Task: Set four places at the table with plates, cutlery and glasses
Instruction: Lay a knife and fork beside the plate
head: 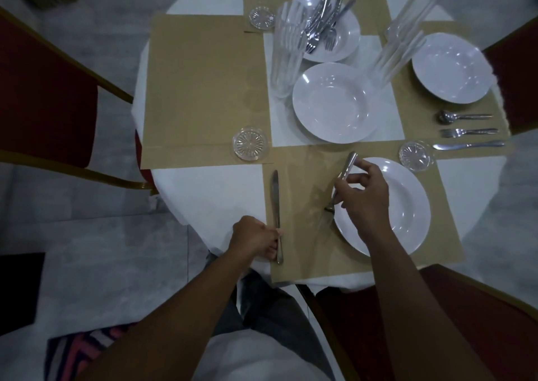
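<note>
While apart, hands (256, 239) (365, 195) on knife (275, 197) and utensil (348, 165)

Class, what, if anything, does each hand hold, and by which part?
The left hand grips the knife by its handle end. The right hand pinches a piece of cutlery midway along its handle; which piece is unclear.

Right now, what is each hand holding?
Left hand: grips the knife by its handle.
Right hand: pinches a piece of cutlery; type unclear.
</note>
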